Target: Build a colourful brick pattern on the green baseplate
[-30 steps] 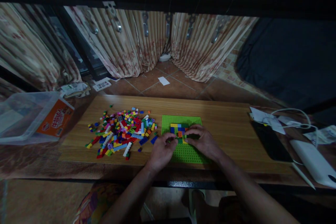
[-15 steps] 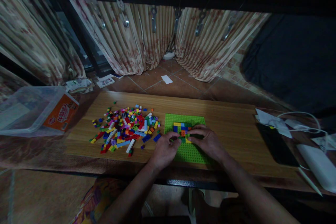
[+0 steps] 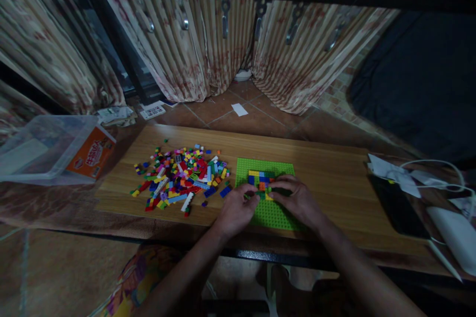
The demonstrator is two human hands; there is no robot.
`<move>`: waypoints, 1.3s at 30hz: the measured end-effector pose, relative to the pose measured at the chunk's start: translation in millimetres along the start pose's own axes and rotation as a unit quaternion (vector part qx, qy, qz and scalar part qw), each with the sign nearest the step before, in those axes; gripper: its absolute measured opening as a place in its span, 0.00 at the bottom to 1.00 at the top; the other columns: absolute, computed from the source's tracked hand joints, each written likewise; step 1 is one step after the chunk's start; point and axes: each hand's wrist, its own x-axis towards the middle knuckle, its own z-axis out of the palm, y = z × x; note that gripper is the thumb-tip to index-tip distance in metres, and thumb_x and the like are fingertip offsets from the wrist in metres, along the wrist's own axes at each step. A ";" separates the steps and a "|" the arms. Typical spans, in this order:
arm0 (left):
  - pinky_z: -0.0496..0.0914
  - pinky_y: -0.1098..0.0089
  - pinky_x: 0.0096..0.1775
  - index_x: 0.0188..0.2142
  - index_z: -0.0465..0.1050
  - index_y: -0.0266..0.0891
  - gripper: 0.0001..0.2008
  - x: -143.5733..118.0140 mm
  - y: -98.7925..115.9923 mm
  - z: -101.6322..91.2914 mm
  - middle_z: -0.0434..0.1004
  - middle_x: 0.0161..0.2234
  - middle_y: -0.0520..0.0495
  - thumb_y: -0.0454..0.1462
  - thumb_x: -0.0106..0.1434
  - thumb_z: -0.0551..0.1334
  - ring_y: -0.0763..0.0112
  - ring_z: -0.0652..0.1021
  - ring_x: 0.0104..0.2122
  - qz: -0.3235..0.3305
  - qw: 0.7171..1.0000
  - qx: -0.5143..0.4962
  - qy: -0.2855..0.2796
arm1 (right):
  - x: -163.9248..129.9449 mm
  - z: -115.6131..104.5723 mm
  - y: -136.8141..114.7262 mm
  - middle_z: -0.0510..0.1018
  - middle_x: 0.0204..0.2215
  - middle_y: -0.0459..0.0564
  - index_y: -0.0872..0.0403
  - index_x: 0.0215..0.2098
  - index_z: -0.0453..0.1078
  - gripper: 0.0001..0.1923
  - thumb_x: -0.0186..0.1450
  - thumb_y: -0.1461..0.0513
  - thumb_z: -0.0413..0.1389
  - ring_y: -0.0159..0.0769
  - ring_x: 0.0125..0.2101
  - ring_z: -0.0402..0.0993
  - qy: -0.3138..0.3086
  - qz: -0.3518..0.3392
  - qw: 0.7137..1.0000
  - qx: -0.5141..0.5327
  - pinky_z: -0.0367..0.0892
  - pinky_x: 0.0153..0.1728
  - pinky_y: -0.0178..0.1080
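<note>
A green studded baseplate (image 3: 277, 218) lies on the wooden board. On it sits a low block of coloured toy bricks (image 3: 262, 181), with blue, orange, yellow and green pieces showing. My left hand (image 3: 239, 209) grips the near left side of this block, thumb and index finger bent together at its edge. From the right, my right hand (image 3: 297, 201) closes its thumb and index finger on the block's side. The fingers partly cover the bricks, so any single small piece between the fingertips is hidden.
Loose toy bricks (image 3: 182, 178) spread in a pile left of the baseplate. A clear plastic bin (image 3: 52, 146) with an orange label stands at far left. On the right lie a black tablet (image 3: 396, 208), a white box-shaped device (image 3: 451, 237), a white stylus (image 3: 445, 261) and white cables (image 3: 442, 162).
The whole view has shifted slightly, so things appear a little farther right and higher. Both hands stay at the brick block, with almost no visible change in their grip.
</note>
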 end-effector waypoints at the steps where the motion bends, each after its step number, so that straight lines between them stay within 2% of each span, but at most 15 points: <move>1: 0.68 0.71 0.35 0.38 0.74 0.40 0.09 -0.2 0.9 -0.4 0.78 0.35 0.49 0.37 0.59 0.58 0.71 0.75 0.31 0.002 1.000 0.002 -0.002 | -0.3 -0.2 -0.3 0.74 0.40 0.49 0.45 0.38 0.77 0.10 0.58 0.55 0.61 0.40 0.41 0.71 0.000 -0.001 1.000 -0.003 0.65 0.46 0.46; 7: 0.69 0.70 0.36 0.40 0.74 0.39 0.11 -1.9 3.8 -1.1 0.78 0.37 0.48 0.37 0.60 0.57 0.70 0.76 0.31 0.010 0.999 0.036 -0.005 | -1.4 -1.5 -2.3 0.75 0.41 0.50 0.45 0.39 0.77 0.11 0.59 0.55 0.61 0.40 0.42 0.71 -0.005 -0.002 1.000 -0.021 0.65 0.46 0.46; 11: 0.69 0.68 0.41 0.47 0.72 0.40 0.15 -5.8 2.0 4.1 0.78 0.39 0.45 0.38 0.61 0.56 0.66 0.77 0.35 0.060 0.989 0.137 -0.015 | -0.8 -2.2 -2.2 0.75 0.40 0.50 0.45 0.40 0.77 0.11 0.59 0.54 0.60 0.40 0.42 0.71 -0.008 -0.002 1.000 -0.023 0.65 0.46 0.46; 16: 0.70 0.63 0.41 0.58 0.62 0.40 0.23 -12.1 2.6 13.0 0.79 0.35 0.43 0.40 0.65 0.52 0.61 0.78 0.36 0.097 0.940 0.315 -0.084 | -0.5 -3.2 -5.7 0.75 0.40 0.50 0.47 0.38 0.78 0.10 0.59 0.55 0.60 0.39 0.41 0.71 -0.005 0.004 1.000 -0.027 0.65 0.46 0.45; 20: 0.71 0.62 0.40 0.62 0.56 0.39 0.26 -11.3 3.7 15.3 0.79 0.37 0.43 0.41 0.65 0.51 0.61 0.78 0.36 0.115 0.908 0.389 -0.105 | -0.6 -3.4 -9.6 0.75 0.39 0.50 0.48 0.37 0.77 0.09 0.60 0.55 0.59 0.39 0.41 0.71 -0.005 0.002 0.999 -0.037 0.65 0.47 0.45; 29: 0.72 0.63 0.39 0.61 0.57 0.39 0.25 -8.8 -1.8 17.6 0.79 0.35 0.43 0.41 0.65 0.51 0.62 0.79 0.35 0.134 0.894 0.418 -0.094 | -1.6 -6.0 -6.6 0.75 0.42 0.50 0.47 0.42 0.76 0.11 0.62 0.56 0.57 0.39 0.43 0.71 -0.027 -0.016 0.998 -0.057 0.64 0.49 0.45; 33: 0.71 0.63 0.40 0.61 0.57 0.39 0.25 -8.9 -1.0 17.0 0.79 0.35 0.43 0.41 0.65 0.51 0.62 0.78 0.35 0.134 0.894 0.417 -0.097 | -0.7 -3.4 -1.9 0.75 0.41 0.50 0.47 0.39 0.77 0.10 0.63 0.56 0.56 0.38 0.42 0.71 -0.012 -0.011 1.000 -0.020 0.65 0.47 0.44; 39: 0.71 0.64 0.39 0.62 0.55 0.38 0.27 -7.8 0.3 17.0 0.79 0.34 0.45 0.40 0.64 0.52 0.63 0.78 0.35 0.139 0.891 0.420 -0.104 | 2.4 2.9 0.7 0.76 0.37 0.48 0.47 0.34 0.78 0.07 0.59 0.56 0.59 0.37 0.40 0.72 0.015 0.036 0.999 0.031 0.65 0.46 0.42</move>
